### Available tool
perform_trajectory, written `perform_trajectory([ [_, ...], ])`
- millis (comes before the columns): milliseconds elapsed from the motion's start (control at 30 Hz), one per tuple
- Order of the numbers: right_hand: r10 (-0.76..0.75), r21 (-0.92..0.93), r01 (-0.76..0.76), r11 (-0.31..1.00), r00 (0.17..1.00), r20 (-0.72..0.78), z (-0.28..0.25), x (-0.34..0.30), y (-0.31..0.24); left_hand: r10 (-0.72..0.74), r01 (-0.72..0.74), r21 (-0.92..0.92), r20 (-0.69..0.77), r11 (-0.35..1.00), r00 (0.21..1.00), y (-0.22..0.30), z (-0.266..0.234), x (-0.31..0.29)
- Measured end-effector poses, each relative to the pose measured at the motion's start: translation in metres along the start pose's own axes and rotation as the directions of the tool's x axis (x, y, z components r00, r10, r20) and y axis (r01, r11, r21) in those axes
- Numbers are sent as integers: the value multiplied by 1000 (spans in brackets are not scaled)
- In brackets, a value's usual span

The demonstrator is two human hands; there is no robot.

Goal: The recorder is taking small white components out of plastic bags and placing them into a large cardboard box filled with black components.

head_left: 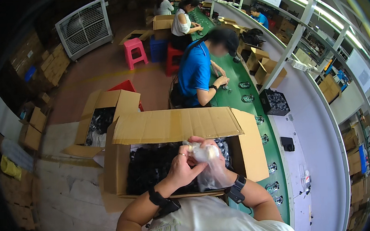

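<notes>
Nearest, the left hand (185, 165) curls closed, thumb and fingers pinching a clear plastic bag (212, 171); the right hand (208, 143), partly hidden behind it, wraps its other side. Below sits an open carton (177, 125) of black items (150, 166); beyond, a co-worker (194, 76) in blue leans over a green bench (231, 96)

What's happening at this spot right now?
The person's left hand and right hand hold a clear plastic bag over an open cardboard box containing dark items. Alongside, small assemblies sit on a green work surface, where a co-worker in blue works with both hands.
</notes>
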State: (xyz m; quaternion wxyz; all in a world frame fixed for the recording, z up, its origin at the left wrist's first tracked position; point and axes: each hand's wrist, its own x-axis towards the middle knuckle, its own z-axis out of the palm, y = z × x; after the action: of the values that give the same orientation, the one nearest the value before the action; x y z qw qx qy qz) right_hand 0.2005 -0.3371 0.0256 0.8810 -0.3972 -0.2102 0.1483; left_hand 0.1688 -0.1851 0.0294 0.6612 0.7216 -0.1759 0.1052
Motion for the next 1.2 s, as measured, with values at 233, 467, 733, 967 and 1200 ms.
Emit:
perform_trajectory([
  [233,272,-276,-198,941,925,265,-7,-1,6,122,-84,301,-110,950,986,-7,-17,3],
  [467,-59,-730,655,195,751,658,18,-1,-6,-65,-34,641,130,767,989,-32,-36,-11],
  [733,161,-905,393,164,894,418,22,-2,-4,-345,487,-289,427,824,836,-38,-54,-15],
  [967,80,-933,241,268,959,271,-9,1,-4,-730,681,270,166,681,664,-58,-109,15],
  [1200,263,-968,139,207,945,192,-11,-3,14,-400,378,802,-191,463,896,-145,-140,18],
])
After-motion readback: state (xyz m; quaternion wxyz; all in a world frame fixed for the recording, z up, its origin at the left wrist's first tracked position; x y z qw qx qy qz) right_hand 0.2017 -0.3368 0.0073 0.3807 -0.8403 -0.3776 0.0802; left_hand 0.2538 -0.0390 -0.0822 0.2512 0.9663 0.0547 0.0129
